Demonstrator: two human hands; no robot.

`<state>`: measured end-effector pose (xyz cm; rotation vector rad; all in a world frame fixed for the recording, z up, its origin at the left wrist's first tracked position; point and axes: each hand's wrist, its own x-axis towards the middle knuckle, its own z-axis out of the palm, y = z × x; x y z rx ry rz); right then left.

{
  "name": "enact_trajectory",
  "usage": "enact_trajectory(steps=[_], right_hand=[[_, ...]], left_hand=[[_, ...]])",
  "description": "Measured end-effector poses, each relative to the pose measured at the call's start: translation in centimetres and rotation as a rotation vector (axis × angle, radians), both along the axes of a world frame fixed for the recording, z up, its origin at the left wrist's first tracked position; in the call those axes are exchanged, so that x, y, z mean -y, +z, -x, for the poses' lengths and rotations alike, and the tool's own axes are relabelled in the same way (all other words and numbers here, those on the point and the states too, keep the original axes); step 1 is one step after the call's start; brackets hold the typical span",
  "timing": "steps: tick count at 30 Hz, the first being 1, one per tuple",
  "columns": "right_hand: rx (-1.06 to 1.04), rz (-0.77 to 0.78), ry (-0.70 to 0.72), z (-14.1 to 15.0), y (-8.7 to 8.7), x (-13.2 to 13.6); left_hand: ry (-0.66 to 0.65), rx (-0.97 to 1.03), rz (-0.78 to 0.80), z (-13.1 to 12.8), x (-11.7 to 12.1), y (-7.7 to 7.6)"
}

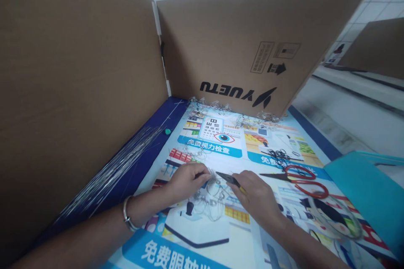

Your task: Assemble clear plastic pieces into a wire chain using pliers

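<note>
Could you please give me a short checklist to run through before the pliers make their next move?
1. Pliers in the right hand: ok, held with the tips towards the left hand.
2. Left hand pinching the wire piece: seems ok, though blurred.
3. Pliers' jaws gripping wire: cannot tell; too small and blurred.
4. Scissors pointing away from the right hand: not ok; the blades point towards it, close by.
5. Long wires apart from both hands: ok, bundled on the left.
</note>
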<state>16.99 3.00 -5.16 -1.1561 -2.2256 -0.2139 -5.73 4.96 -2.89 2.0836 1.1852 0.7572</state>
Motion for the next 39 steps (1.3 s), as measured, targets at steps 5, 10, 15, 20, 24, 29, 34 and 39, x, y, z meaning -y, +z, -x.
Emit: enact_trajectory(steps=[5, 10, 15, 20, 24, 29, 34, 39], right_hand=[[0.021, -0.026, 0.006, 0.0, -0.14, -0.12], [0.049, -0.064, 0.037, 0.1, 0.19, -0.36], [0.087, -0.054, 0.055, 0.36, 0.58, -0.6], [0.106, -0.054, 0.061, 0.51, 0.51, -0.69], [0.12, -0.052, 0.069, 0.54, 0.44, -0.67], [0.148, -0.058, 0.078, 0.59, 0.45, -0.67], [0.189, -0.081, 0.072, 0.85, 0.44, -0.81], [0.231, -0.117, 0.062, 0.96, 0.34, -0.82]], left_hand=[[-0.017, -0.026, 0.001, -0.02, -0.12, -0.05], [0.012, -0.015, 0.034, -0.13, -0.23, -0.32], [0.07, -0.018, 0.024, -0.31, -0.27, -0.65], [0.083, -0.036, 0.035, -0.38, -0.13, -0.8], [0.092, -0.041, 0.055, -0.39, -0.06, -0.72], [0.085, -0.027, 0.062, -0.4, 0.06, -0.42], [0.074, -0.02, 0.07, -0.4, 0.22, -0.18], [0.084, 0.011, 0.086, -0.39, 0.05, -0.42]])
